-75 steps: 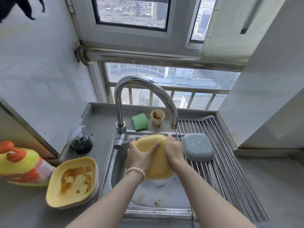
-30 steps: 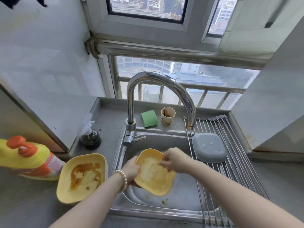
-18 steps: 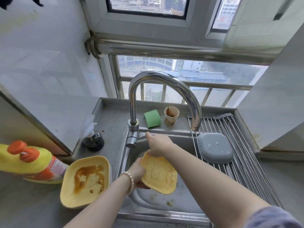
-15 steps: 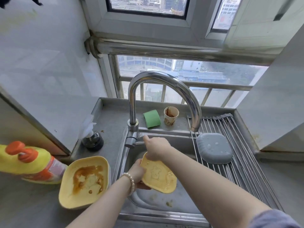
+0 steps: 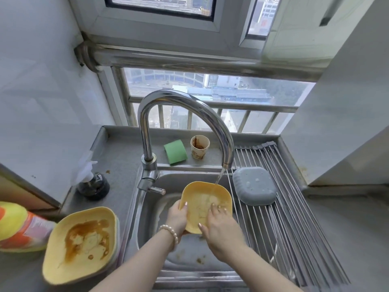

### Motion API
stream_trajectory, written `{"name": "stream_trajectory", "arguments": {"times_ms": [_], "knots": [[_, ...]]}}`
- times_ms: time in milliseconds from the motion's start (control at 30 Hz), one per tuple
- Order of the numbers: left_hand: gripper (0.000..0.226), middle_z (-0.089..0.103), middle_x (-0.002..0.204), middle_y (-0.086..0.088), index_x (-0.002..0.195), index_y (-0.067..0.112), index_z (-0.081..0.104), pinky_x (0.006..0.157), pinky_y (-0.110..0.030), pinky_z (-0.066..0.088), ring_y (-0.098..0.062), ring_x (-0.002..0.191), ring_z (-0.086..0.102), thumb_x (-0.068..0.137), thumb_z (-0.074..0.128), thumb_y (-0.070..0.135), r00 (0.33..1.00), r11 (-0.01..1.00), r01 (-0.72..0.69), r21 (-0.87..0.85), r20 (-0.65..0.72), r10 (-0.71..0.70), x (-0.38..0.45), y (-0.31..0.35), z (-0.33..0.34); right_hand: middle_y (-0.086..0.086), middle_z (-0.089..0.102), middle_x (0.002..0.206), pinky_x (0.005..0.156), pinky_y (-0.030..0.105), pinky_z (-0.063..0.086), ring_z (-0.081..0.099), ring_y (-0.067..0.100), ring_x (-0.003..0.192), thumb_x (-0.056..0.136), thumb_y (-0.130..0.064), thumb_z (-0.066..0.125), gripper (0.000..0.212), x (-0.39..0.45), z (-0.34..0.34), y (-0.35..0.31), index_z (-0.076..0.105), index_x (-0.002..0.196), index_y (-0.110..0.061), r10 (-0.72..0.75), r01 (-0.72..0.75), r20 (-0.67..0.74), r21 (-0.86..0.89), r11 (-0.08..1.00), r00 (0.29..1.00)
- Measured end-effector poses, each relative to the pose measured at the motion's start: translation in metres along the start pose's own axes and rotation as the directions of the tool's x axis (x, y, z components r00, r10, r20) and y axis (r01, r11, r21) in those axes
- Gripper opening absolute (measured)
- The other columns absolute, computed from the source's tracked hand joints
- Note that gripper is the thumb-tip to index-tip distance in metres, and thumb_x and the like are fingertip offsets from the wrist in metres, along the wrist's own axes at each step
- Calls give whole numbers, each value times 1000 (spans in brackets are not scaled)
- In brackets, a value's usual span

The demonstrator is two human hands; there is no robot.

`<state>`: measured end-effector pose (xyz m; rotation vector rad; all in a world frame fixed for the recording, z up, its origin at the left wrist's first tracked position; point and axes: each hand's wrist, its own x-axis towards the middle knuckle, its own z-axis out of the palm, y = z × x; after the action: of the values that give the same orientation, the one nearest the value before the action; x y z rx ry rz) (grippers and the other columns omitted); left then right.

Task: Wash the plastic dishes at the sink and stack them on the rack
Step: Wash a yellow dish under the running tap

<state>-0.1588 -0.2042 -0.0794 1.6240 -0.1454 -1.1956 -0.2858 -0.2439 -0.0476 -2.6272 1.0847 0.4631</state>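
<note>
While water runs from the tap spout (image 5: 227, 163), both hands work inside the sink (image 5: 147, 207). Left hand (image 5: 177, 218), wrist with a pearl bracelet (image 5: 169, 232), grips the left rim of a yellow plastic dish (image 5: 202, 194), thumb curled over the edge. Right hand (image 5: 221, 228) lies in the dish hollow, fingers straight and flat on its inner face, nothing clamped. The dish is tilted, held above the basin floor; the stream strikes its far right rim.

On the worktop at the sink's near-left edge: a stack of yellow dishes (image 5: 82, 245), top one smeared brown. Left of it, a yellow-orange bottle (image 5: 19, 228), partly cut off by the picture's edge.

On the rack (image 5: 294, 218), over the sink's right side: one grey dish (image 5: 254, 185) upside down, wet, at the rack's far-left corner.

Worktop far edge, behind the tap: green sponge (image 5: 175, 152), stained paper cup (image 5: 200, 147). Far-left: dark pump dispenser (image 5: 92, 184).
</note>
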Motion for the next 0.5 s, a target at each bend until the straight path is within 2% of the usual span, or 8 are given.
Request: {"name": "stream_trajectory", "arguments": {"times_ms": [33,67,100,167,233,367,433,500], "knots": [[19,65,94,-13,104,10,59,73,-46,57,-26,80,62,103,40,14,1000,1000,-6,-13,23,6,-2,-1,5,19,6,159,118,40,0,8,33,146,52,-74,-38,131,7,-5,3,10,151,-1,59,-58,18,-41,997,998],[20,66,98,-14,103,12,58,66,-43,58,-25,80,62,103,39,16,999,999,7,-44,50,-5,-7,-2,12,19,-2,159,118,41,-4,1,33,147,55,-75,-36,127,12,-8,6,4,152,-3,108,-107,27,-44,993,994],[21,66,100,-12,106,14,58,58,-38,57,-25,80,63,104,37,20,997,995,31,-91,73,-24,-9,-3,15,17,-10,158,117,42,-8,-6,32,147,68,-74,-25,111,20,-13,5,-1,152,-6,125,-125,27,-14,992,992],[26,68,104,-5,115,21,56,57,-36,56,-23,86,65,104,34,30,989,976,84,-203,137,-57,-11,-2,18,10,-17,158,115,42,-14,-15,27,146,95,-61,4,76,34,-20,1,-4,153,-13,28,-31,58,49,998,998],[31,69,108,0,118,25,57,63,-36,56,-19,93,66,103,33,37,977,947,120,-297,203,-60,-10,0,15,4,-13,160,116,40,-16,-17,18,146,102,-47,12,61,37,-23,-6,-3,153,-17,-150,137,103,122,983,983],[40,66,110,-17,128,8,48,70,-40,58,-30,92,66,102,35,35,989,912,70,-404,149,-10,-1,8,2,5,0,161,119,39,-5,-5,20,148,103,-45,16,60,15,-22,-1,5,153,-16,-341,320,217,126,939,915],[36,68,104,-14,125,12,48,62,-41,59,-29,85,68,102,34,37,989,936,54,-348,149,-2,0,10,-2,7,3,161,119,40,0,1,22,148,102,-48,16,62,6,-25,11,12,153,-13,-287,284,206,42,958,936],[35,68,109,-9,125,19,49,59,-46,58,-27,87,68,102,32,40,982,948,94,-303,184,-38,-3,7,1,10,-1,160,119,38,-2,-1,24,148,95,-61,11,78,12,-31,17,7,153,-8,-146,152,137,-34,988,980]]}}
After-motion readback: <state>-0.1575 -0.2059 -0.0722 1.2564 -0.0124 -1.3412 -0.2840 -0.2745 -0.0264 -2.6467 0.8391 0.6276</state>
